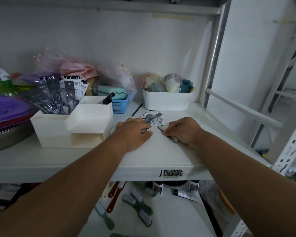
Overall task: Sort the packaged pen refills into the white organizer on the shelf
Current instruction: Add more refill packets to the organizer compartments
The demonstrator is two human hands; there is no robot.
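refill packets (152,118) lay loose on the white shelf (161,151), just right of the white organizer (72,129), whose back compartment already held upright packets (58,96). both my forearms reached forward, palms down. my left hand (133,132) rested on the near end of the loose pile, fingers curled over one dark packet. my right hand (183,130) sat just beside it, fingertips pinching a single packet (166,134) lying diagonally on the shelf. white bin (167,101) and blue basket (120,106) stood behind.
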